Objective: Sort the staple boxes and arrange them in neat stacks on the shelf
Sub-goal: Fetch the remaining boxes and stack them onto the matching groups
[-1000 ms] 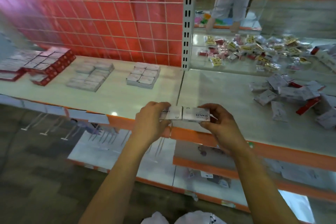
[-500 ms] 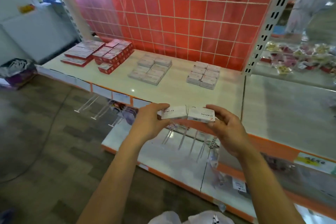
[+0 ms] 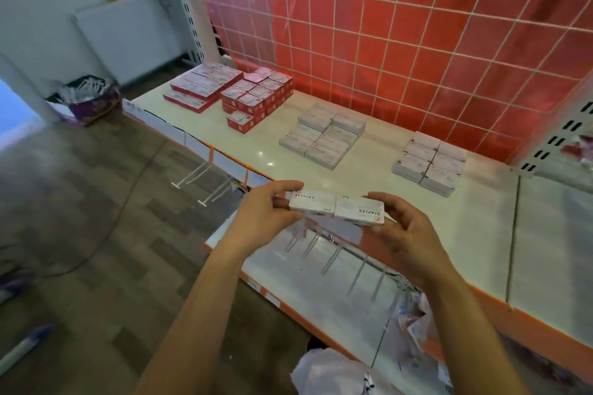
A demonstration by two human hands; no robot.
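My left hand (image 3: 263,213) grips a white staple box (image 3: 312,200) with STAPLES printed on top. My right hand (image 3: 406,232) grips a second white staple box (image 3: 359,209), end to end with the first, over the front edge of the white shelf (image 3: 369,189). On the shelf stand neat stacks: white boxes in the middle (image 3: 324,135), white boxes further right (image 3: 430,162), red boxes at the far left (image 3: 256,96) and long red boxes (image 3: 202,85) beside them.
A red panel with a white wire grid (image 3: 401,29) backs the shelf. A lower shelf (image 3: 321,292) with white hooks lies below. A white plastic bag (image 3: 333,372) is at my feet. A basket of white hooks (image 3: 88,96) stands on the floor at left.
My view has swung left, away from the loose boxes at right, and closer to the stacked shelf. Both hands still hold the two boxes end to end.
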